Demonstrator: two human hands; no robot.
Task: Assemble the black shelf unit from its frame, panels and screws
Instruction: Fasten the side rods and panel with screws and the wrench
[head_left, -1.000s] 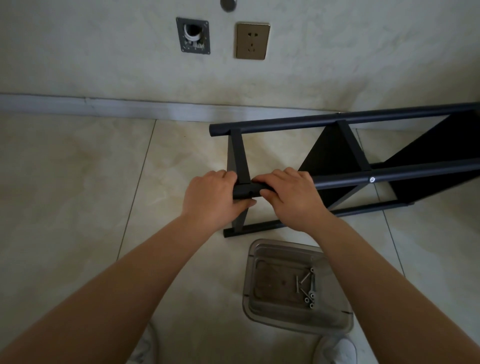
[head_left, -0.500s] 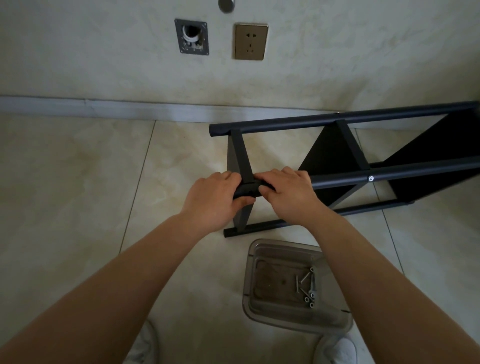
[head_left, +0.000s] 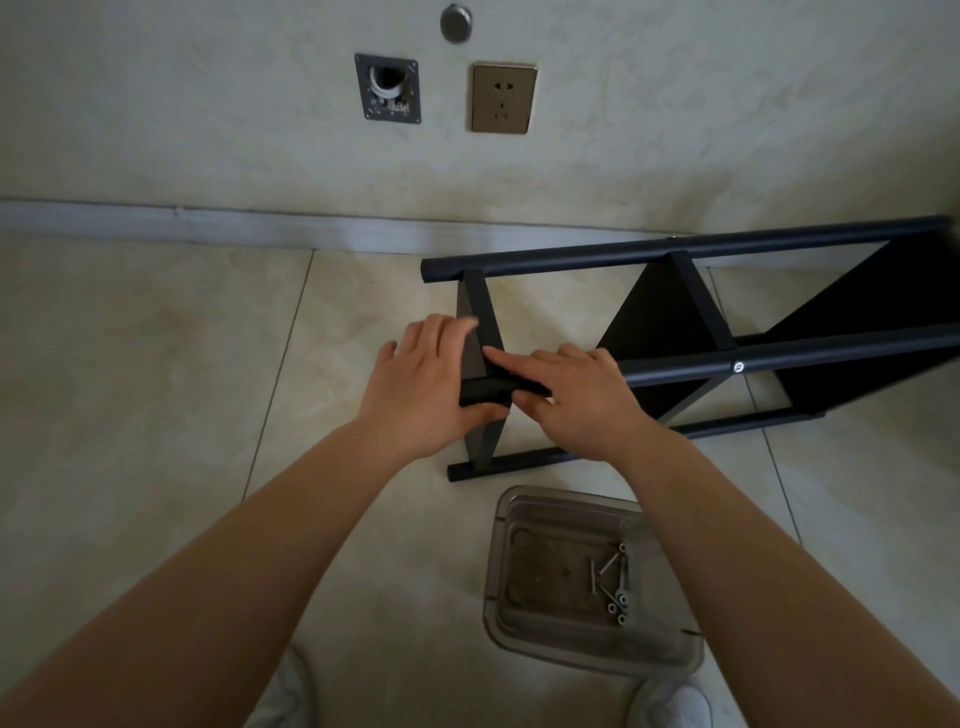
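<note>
I see my left hand (head_left: 431, 384) and right hand (head_left: 576, 400) both grasping the near end of the shelf frame (head_left: 675, 358), apparently steadying it for screws (head_left: 613, 587).

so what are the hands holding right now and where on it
Both hold the black shelf frame at the near tube's left end: left hand with thumb under the end, fingers extended above; right hand gripping beside it.
</note>
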